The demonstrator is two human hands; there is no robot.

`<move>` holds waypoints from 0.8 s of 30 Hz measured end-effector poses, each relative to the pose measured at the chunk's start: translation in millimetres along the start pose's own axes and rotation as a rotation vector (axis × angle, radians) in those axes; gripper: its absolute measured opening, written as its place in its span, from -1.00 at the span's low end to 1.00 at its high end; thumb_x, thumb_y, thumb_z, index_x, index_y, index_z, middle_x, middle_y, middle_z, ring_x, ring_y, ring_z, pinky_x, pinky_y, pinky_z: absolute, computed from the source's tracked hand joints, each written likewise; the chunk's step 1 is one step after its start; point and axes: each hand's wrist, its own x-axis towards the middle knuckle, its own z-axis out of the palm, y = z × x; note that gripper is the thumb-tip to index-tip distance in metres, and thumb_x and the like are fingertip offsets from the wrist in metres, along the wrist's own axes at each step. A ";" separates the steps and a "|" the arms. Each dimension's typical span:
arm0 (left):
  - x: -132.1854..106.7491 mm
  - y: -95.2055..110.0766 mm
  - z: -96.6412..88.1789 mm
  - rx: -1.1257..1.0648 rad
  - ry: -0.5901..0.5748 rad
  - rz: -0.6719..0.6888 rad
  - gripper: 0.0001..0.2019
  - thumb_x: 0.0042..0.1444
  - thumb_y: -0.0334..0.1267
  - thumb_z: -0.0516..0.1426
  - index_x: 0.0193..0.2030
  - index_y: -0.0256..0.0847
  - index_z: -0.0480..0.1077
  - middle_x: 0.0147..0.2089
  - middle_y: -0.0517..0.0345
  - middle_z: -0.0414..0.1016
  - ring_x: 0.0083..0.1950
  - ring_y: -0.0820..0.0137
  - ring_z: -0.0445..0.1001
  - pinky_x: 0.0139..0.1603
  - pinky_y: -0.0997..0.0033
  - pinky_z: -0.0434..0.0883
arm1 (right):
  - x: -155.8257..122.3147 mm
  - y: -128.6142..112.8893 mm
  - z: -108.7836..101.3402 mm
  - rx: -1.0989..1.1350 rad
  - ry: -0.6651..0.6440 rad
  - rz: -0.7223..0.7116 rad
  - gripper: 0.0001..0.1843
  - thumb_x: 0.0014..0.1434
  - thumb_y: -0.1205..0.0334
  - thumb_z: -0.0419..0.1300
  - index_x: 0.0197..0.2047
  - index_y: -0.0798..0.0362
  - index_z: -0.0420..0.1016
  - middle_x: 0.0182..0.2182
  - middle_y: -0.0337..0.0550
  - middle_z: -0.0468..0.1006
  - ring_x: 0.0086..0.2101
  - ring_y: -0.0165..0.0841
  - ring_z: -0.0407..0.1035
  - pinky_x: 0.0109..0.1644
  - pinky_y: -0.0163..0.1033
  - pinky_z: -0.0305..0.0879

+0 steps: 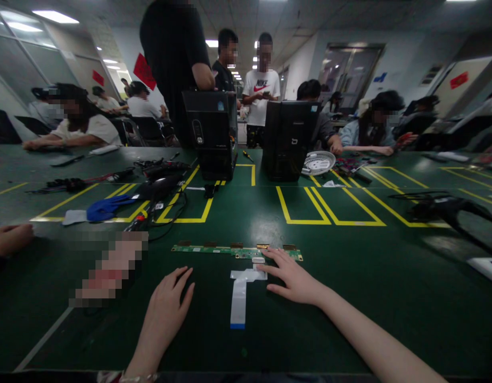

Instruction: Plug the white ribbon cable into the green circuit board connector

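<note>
A long, narrow green circuit board (214, 249) lies on the dark green table in front of me. Near its right part, a white flat ribbon cable (238, 300) with a blue end bends toward me from a white connector (258, 260) at the board's near edge. My right hand (292, 276) has its fingers stretched out, with fingertips over the board and the cable's upper end. To the left of the cable, my left hand (168, 303) rests on the table, fingers apart and holding nothing. Whether the cable is fully seated in the connector I cannot tell.
Two black computer towers (216, 133) (289, 138) stand farther back. Blue and grey gloves (106, 207), bundled black cables (158, 170) and a white plastic basket (318, 163) lie around. A neighbour's hand (10, 239) is at the left edge. Yellow tape marks the table; people sit and stand beyond.
</note>
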 end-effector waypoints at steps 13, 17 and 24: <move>-0.4 -0.2 -0.7 -0.010 -0.021 -0.005 -0.53 0.27 -0.06 -0.09 0.16 -0.27 0.37 0.16 -0.15 0.39 0.17 0.08 0.36 0.13 -0.03 0.35 | -36.8 2.9 -9.7 -0.079 -0.053 0.171 -0.37 0.25 -0.15 0.04 0.34 -0.25 0.10 0.35 -0.07 0.02 0.31 -0.08 -0.08 0.32 0.21 -0.10; -1.0 -1.3 0.4 -0.014 -0.010 0.002 -0.52 0.27 -0.07 -0.09 0.16 -0.30 0.37 0.15 -0.17 0.39 0.16 0.08 0.37 0.14 -0.03 0.34 | -82.9 17.7 -8.3 -0.159 -0.002 0.346 -0.37 0.25 -0.19 -0.01 0.35 -0.26 0.09 0.34 -0.06 0.05 0.28 -0.05 0.00 0.27 0.26 0.01; -1.0 2.2 -1.7 -0.021 -0.005 -0.012 -0.52 0.26 -0.07 -0.09 0.15 -0.31 0.38 0.15 -0.18 0.39 0.15 0.06 0.38 0.12 -0.04 0.37 | -182.8 51.7 15.8 -0.306 0.182 0.699 -0.33 0.25 -0.27 -0.17 0.31 -0.20 0.18 0.27 -0.01 0.19 0.17 -0.04 0.22 0.17 0.20 0.21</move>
